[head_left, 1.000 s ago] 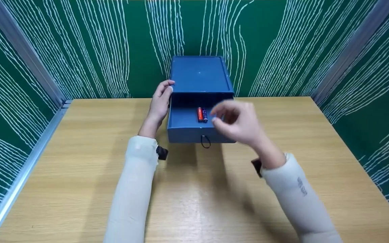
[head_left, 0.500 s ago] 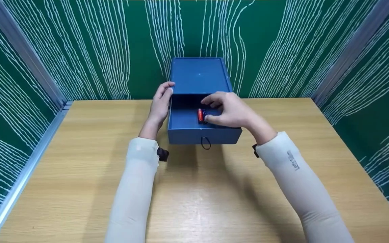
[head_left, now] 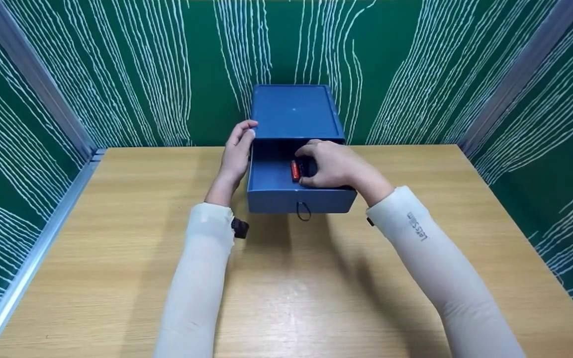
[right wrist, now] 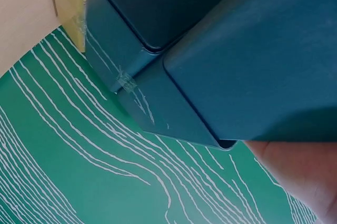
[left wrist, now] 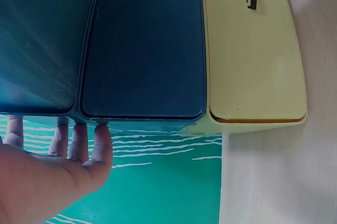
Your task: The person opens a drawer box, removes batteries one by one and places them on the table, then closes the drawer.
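From the head view, the left hand [head_left: 237, 150] rests extended fingers against the box [head_left: 294, 112] at eight o'clock, probably steadying it while the drawer [head_left: 271, 202] hangs out. The right hand [head_left: 335, 165] curves around a dark thing [head_left: 308, 168], whether gripping I cannot tell; the red battery [head_left: 295, 170] lies just beyond, at nine o'clock.

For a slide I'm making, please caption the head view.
Left hand against the side of a blue cabinet, right hand beside a red battery in its open drawer.
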{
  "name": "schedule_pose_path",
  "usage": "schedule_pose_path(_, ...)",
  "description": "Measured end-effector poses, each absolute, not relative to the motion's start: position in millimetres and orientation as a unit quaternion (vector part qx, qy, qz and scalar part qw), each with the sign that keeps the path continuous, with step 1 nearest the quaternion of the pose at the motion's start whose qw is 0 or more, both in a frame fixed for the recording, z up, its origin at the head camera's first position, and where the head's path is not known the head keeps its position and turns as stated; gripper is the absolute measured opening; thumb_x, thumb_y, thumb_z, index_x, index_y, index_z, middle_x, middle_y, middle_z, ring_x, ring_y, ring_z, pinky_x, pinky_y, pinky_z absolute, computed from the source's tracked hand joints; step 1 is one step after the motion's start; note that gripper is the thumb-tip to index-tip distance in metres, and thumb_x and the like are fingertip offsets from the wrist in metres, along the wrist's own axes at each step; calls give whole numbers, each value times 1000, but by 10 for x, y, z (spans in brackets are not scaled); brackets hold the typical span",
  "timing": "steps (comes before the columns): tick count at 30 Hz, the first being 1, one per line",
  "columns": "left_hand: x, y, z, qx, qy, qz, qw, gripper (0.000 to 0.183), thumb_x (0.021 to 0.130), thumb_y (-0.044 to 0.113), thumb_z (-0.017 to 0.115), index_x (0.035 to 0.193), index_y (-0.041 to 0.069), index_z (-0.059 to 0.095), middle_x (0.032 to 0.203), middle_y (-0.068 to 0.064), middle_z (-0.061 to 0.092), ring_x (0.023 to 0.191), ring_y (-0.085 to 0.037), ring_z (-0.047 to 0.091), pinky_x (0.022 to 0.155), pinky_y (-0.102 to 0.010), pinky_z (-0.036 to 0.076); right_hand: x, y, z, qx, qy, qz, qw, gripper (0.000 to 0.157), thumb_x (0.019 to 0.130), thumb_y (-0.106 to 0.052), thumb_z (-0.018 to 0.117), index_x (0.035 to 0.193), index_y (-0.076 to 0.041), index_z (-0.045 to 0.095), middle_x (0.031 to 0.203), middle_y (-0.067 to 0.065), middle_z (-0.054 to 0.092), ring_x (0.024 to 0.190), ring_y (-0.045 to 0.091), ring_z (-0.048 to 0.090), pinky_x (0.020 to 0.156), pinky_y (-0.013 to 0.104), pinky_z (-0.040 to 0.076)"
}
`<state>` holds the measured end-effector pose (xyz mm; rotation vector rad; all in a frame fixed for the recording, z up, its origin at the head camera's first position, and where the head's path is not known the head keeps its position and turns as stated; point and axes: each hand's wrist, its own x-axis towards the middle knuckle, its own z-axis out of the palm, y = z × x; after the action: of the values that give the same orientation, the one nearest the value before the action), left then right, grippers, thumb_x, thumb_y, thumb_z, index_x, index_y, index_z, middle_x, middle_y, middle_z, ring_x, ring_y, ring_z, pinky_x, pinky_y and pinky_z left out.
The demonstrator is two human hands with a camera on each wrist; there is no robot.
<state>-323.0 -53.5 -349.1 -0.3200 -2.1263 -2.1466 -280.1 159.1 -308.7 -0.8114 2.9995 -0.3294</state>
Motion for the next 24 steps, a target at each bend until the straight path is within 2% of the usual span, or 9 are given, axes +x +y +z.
schedule_pose_path(10,-3090,-509,-3360,-110,-709,-694,63,30,92,18,35,118,8,45,125,-5,43,114,-15,37,98,-30,27,-2839,1568,-3095,-257,964,-68,-7,54,68,-42,63,114,-16,56,117,2,52,103,21,49,89,40,40)
schedule_pose_path(24,-3242,-530,-3504,-107,-702,-702,59,26,93,22,36,115,16,48,123,2,44,111,-11,39,97,-30,28,-2850,1566,-3131,-255,966,-38,-14,54,67,-45,63,112,-16,58,113,3,54,97,24,49,86,41,40)
